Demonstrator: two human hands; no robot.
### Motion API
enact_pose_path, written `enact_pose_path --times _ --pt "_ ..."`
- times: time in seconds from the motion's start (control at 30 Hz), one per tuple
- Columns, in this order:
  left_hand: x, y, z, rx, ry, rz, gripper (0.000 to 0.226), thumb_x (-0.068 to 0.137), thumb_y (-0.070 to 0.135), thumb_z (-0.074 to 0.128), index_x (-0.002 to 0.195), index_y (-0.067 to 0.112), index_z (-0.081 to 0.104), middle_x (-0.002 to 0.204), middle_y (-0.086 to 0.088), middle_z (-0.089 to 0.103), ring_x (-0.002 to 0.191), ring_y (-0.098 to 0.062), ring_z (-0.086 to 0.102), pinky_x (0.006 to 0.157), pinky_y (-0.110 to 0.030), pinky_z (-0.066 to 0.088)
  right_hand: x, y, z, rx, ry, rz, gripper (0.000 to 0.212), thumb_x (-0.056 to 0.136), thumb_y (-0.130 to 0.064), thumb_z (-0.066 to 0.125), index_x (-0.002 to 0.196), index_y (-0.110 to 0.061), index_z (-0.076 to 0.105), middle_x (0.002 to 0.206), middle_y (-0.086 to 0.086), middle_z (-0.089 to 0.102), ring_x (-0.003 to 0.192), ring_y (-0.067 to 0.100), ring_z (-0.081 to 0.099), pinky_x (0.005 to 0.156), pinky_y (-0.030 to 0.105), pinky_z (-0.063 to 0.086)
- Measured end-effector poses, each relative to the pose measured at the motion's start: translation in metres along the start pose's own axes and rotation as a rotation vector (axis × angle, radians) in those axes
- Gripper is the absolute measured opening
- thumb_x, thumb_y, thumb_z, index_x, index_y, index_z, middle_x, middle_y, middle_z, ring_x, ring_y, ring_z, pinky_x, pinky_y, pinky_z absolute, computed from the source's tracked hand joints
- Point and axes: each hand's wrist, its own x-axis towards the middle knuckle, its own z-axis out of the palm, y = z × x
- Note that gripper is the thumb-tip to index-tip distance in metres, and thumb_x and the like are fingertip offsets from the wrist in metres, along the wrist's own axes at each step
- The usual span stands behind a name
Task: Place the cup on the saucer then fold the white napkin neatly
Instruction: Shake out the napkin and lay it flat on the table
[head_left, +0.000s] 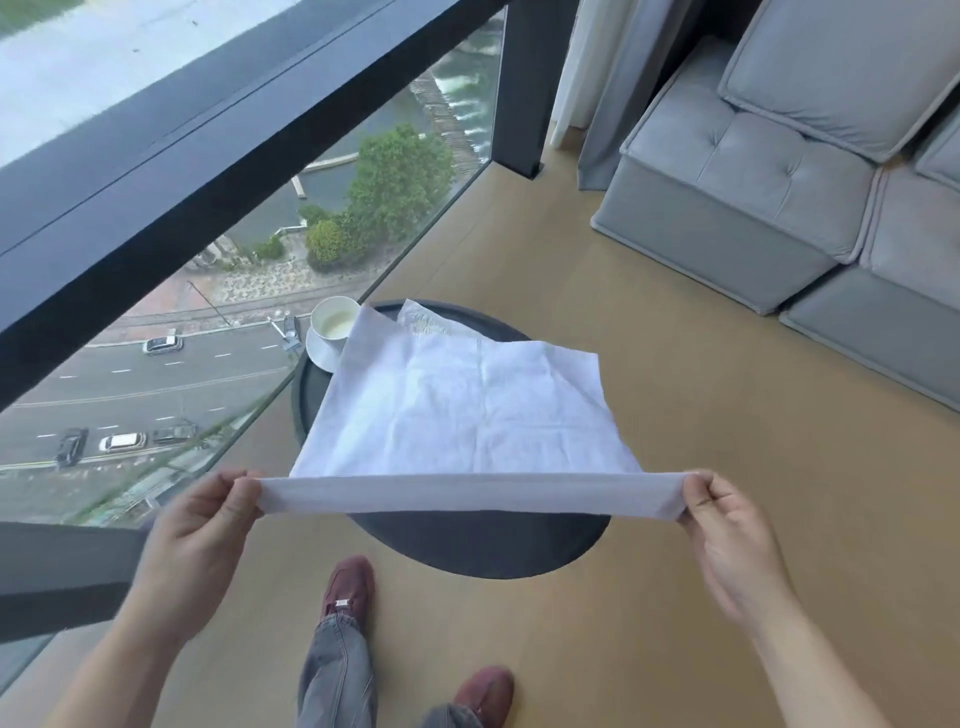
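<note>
The white napkin (457, 405) is spread wide over the round dark table (483, 545). Its near edge is stretched taut between my two hands. My left hand (208, 525) pinches the near left corner and my right hand (727, 525) pinches the near right corner, both held above the table's front. The white cup (333, 318) stands on the white saucer (321, 352) at the table's far left. The napkin's far left corner hides part of the cup and saucer.
A floor-to-ceiling glass window with a dark frame (171, 171) runs along the left, right beside the table. A grey tufted sofa (779, 171) stands at the right rear. My two red shoes (348, 587) are on the wooden floor below the table.
</note>
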Motion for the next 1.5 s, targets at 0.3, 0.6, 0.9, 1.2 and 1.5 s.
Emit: enact_pose_path --times 0.3,0.6,0.9,1.2,1.5 --pt "0.003 -0.073 0.002 0.157 0.059 -0.226 0.031 0.097 0.05 0.062 0.099 0.021 0.073 0.085 0.007 0.069 0.079 -0.012 0.06 0.082 -0.042 0.048 0.015 0.069 0.032 -0.184 0.181 0.122 0.025 0.105 -0.027 0.052 0.088 -0.027 0.07 0.087 -0.009 0.071 0.082 0.008 0.058 0.079 0.034 0.046" --pt "0.114 -0.064 0.043 0.181 0.165 -0.218 0.023 0.104 0.027 0.058 0.097 0.01 0.072 0.085 -0.002 0.063 0.071 -0.013 0.051 0.062 -0.028 0.042 0.126 0.046 0.06 -0.45 0.323 0.0 0.024 0.099 -0.035 0.053 0.084 -0.019 0.062 0.069 -0.008 0.056 0.065 0.016 0.047 0.057 0.029 0.04" --pt "0.178 -0.098 0.051 0.296 0.234 -0.245 0.023 0.1 0.03 0.059 0.085 0.017 0.069 0.078 0.002 0.062 0.067 -0.013 0.051 0.063 -0.032 0.042 0.197 0.051 0.081 -0.776 0.244 -0.058 0.034 0.105 -0.034 0.043 0.08 -0.011 0.049 0.067 -0.004 0.048 0.059 0.017 0.041 0.053 0.031 0.033" --pt "0.177 -0.092 0.062 0.699 0.246 -0.142 0.038 0.101 0.034 0.06 0.128 0.007 0.062 0.103 -0.006 0.065 0.107 -0.034 0.061 0.088 -0.041 0.047 0.182 0.069 0.095 -1.022 0.433 -0.132 0.023 0.1 -0.033 0.046 0.106 -0.011 0.052 0.113 0.015 0.056 0.104 0.037 0.051 0.085 0.046 0.043" --pt "0.08 -0.129 0.2 1.167 -0.186 0.237 0.066 0.107 0.044 0.029 0.165 0.014 0.019 0.174 -0.005 0.009 0.161 -0.023 0.003 0.128 -0.048 0.009 0.108 0.124 0.194 -1.328 -0.171 -0.423 0.064 0.102 -0.035 0.035 0.161 -0.017 0.016 0.17 -0.001 0.009 0.156 0.018 0.005 0.122 0.043 0.015"
